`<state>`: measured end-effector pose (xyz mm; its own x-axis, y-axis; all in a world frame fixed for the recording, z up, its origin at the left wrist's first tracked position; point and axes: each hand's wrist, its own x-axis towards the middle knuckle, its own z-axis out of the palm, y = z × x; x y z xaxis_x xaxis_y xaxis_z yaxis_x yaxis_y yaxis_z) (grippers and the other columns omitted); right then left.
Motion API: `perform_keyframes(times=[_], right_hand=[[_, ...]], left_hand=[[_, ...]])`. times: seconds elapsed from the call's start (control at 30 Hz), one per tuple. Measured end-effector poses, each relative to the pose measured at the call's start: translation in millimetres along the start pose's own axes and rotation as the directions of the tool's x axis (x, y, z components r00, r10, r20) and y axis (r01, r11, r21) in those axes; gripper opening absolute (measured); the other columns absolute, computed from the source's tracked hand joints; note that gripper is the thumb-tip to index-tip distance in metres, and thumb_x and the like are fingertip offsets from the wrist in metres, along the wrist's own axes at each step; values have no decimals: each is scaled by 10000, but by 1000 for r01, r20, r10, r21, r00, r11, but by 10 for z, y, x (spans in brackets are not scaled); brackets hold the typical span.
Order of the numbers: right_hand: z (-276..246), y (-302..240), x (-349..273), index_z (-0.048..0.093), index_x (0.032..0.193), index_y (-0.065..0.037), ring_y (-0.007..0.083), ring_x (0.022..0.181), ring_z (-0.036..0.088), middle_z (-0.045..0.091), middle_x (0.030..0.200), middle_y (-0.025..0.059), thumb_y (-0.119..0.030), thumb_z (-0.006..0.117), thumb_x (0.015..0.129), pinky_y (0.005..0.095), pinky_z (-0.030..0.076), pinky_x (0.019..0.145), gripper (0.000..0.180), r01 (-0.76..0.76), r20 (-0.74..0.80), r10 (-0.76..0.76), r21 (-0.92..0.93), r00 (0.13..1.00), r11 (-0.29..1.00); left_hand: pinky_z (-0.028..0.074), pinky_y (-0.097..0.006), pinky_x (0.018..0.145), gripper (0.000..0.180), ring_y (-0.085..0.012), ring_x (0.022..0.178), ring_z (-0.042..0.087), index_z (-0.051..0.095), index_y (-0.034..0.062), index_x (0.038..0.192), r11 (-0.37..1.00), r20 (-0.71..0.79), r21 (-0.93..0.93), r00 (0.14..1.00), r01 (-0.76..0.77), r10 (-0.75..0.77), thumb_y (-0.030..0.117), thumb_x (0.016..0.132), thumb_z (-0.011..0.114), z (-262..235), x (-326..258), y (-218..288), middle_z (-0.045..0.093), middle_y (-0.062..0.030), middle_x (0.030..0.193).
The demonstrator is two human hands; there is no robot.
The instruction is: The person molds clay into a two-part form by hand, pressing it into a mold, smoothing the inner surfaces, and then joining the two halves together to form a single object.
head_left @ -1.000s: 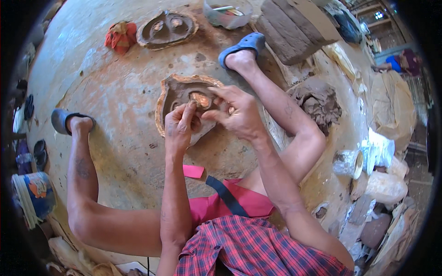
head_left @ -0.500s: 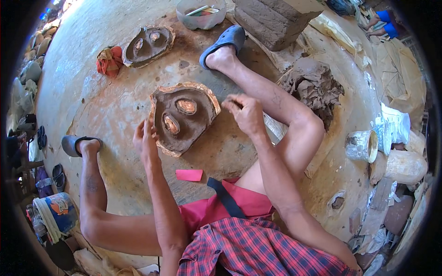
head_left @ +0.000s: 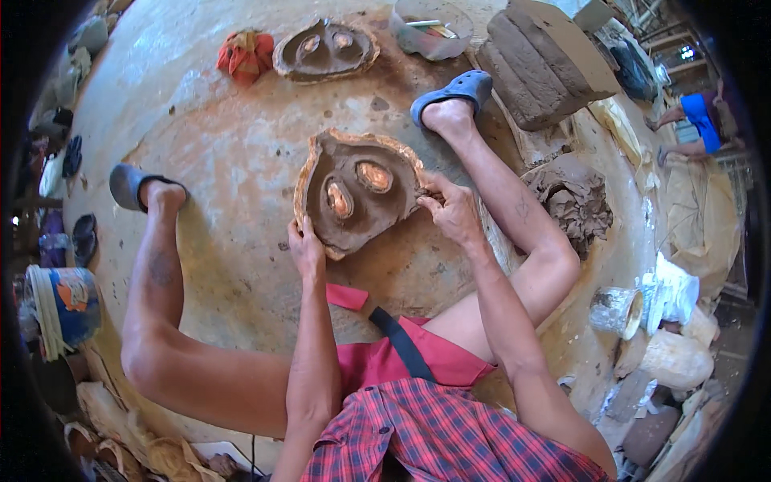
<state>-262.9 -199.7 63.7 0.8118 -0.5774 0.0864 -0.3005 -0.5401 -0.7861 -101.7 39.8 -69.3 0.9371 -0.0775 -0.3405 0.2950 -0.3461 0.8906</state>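
Note:
On the floor between my legs lies a mask-shaped mould (head_left: 365,221) with a rough, pale orange rim. Dark grey clay lines its inside, around two raised orange ovals. My left hand (head_left: 307,249) holds the mould's lower left edge, fingers against the outer wall and the thumb by the rim. At the right edge, my right hand (head_left: 454,210) pinches dark clay (head_left: 426,194) between thumb and fingers. Its fingertips partly hide that stretch of rim. A pink flat piece (head_left: 347,296) lies near my lap, just below the mould.
A second clay-lined mould (head_left: 326,71) lies farther off, beside a red-orange cloth bundle (head_left: 244,56) and a clear plastic basin (head_left: 432,30). A big clay block (head_left: 546,68) and a torn clay heap (head_left: 572,197) lie to the right. A person (head_left: 699,120) is at far right.
My right hand has moved from above the floor onto the mould's right edge. My left hand now grips the lower left edge. The whole view has shifted, and the mould looks slightly tilted.

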Motion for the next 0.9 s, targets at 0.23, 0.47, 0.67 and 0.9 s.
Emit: perform_keyframes(times=[0.23,0.47,0.67,0.9], right_hand=[[207,174,1,800,1146,-195,300,1296,574,716,1285,53,-173,812,843,490,447,1050,303,405,298,-298,-420,907,812],[332,391,-39,832,1090,-316,409,1602,183,334,1713,10,-245,811,849,640,209,1246,253,430,307,-304,-577,902,694],[229,256,-46,720,1352,-173,430,1525,357,466,1620,144,-205,785,897,551,307,1245,461,118,11,-120,-275,993,954],[647,537,-149,376,1528,159,445,1400,523,553,1448,364,-546,856,809,447,398,1201,1114,-480,-189,457,-94,869,872]], left_hand=[[487,-388,948,392,-244,1043,643,611,15,1316,997,9,-76,1000,6,-5,326,1084,558,43,-67,120,710,-149,1160],[499,-439,972,455,-333,1112,679,603,4,1364,998,10,-41,999,44,-44,353,1075,561,67,-105,213,709,-236,1215],[497,-452,966,436,-350,1112,674,612,15,1342,1000,-7,14,1000,-10,10,360,1083,545,51,-96,182,706,-215,1230],[467,-457,1006,469,-378,1177,643,596,-4,1355,1000,-25,30,1000,2,-1,376,1089,530,121,-274,116,680,-238,1281]])
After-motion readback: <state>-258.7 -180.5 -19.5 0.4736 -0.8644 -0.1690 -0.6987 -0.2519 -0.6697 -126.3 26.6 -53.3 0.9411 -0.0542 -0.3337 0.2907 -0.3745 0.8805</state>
